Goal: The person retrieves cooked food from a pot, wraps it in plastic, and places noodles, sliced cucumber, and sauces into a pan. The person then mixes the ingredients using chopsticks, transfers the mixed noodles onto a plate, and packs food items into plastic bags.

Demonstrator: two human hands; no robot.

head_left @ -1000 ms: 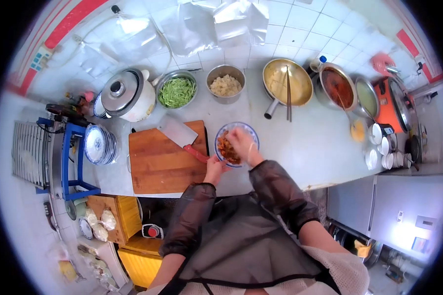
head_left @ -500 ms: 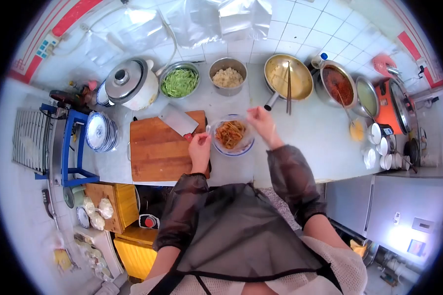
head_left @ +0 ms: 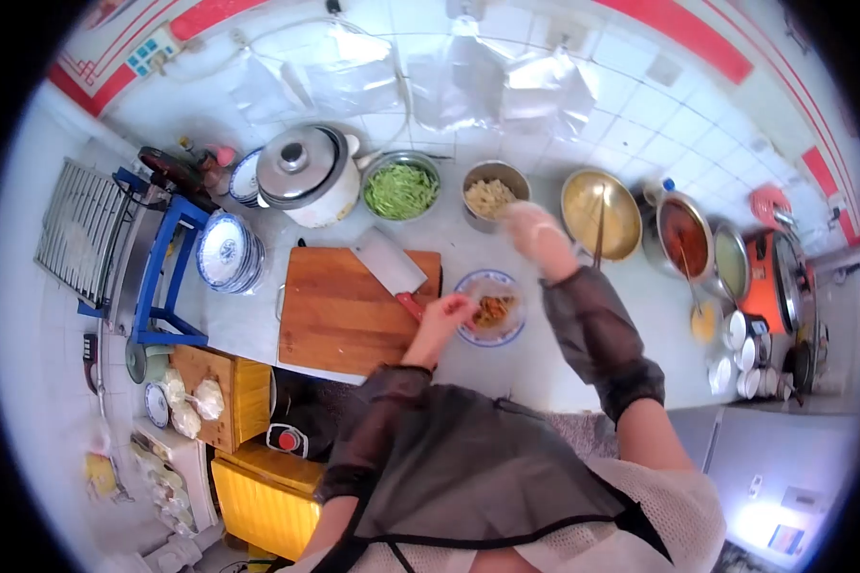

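A white plate with a blue rim stands on the counter, with reddish-brown strips of food in its middle. A clear, shiny film seems to lie over the plate. My left hand is at the plate's left edge, its fingertips pinched together over the rim; what they hold is too small to make out. My right hand is raised beyond the plate, near the pot of pale chopped food, and motion smears its fingers. Left of the plate, a cleaver with a red handle lies on a wooden cutting board.
Along the wall stand a lidded white cooker, a bowl of shredded greens, a golden pan with chopsticks and a pot of red sauce. Stacked plates are at left, white cups at right.
My right hand has lifted away from the plate toward the back pot. The left fingers have come in over the plate's left rim. The whole view has shifted and tilted.
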